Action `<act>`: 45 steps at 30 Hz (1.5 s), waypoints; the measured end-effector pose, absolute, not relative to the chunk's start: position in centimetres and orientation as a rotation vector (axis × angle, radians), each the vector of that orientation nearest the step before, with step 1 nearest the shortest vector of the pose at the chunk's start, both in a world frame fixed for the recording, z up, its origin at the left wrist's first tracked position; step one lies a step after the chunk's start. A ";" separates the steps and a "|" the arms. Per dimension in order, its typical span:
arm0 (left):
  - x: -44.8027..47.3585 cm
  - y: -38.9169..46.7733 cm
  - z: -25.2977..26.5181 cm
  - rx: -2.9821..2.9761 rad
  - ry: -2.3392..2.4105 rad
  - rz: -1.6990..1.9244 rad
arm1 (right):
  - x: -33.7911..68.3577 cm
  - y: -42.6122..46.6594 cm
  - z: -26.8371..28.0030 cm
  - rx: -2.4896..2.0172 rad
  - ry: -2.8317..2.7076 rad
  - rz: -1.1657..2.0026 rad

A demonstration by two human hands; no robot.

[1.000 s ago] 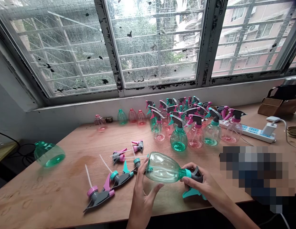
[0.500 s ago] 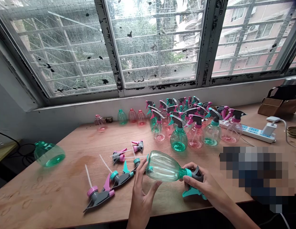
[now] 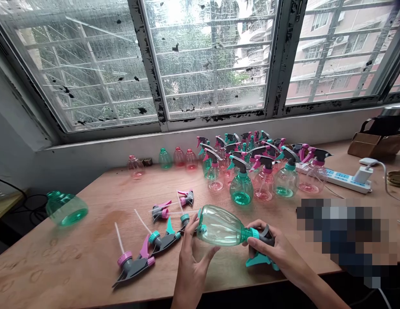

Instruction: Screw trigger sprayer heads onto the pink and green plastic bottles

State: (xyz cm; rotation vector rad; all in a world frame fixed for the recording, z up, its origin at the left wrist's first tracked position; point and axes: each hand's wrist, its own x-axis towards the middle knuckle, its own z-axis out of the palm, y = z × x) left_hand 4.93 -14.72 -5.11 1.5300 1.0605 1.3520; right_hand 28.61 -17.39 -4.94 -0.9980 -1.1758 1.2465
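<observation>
A green see-through spray bottle (image 3: pixel 221 225) lies sideways in the air over the table's front part, its base to the left. My right hand (image 3: pixel 267 244) grips it at the turquoise collar and dark grey spray head, with the turquoise trigger pointing down. Beside the bottle's base, my left hand (image 3: pixel 195 255) has its fingers and thumb spread; whether the fingertips touch the base I cannot tell. Left of that hand lie loose spray heads with thin tubes: a pink and grey one (image 3: pixel 132 268), a turquoise and grey one (image 3: pixel 164 240) and several more, one partly hidden behind my fingers.
Several assembled spray bottles (image 3: pixel 241 186) stand grouped at the back right. Headless bottles (image 3: pixel 165 159) line the wall, and a larger green one (image 3: pixel 67 209) is tilted at the left edge. A power strip (image 3: pixel 344 178) and a brown box (image 3: pixel 374 143) are to the right.
Almost nothing differs. My left thumb has shifted very slightly, and the bottle stays in my right hand at the same place.
</observation>
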 end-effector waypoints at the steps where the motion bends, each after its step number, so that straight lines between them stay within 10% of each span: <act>1: 4.9 -14.7 -5.2 1.539 1.072 1.347 | 28.6 -17.4 -4.9 -0.987 -1.167 1.257; 45: 5.1 -15.3 -4.8 1.746 1.135 1.272 | 28.5 -17.7 -4.6 -1.019 -1.212 1.225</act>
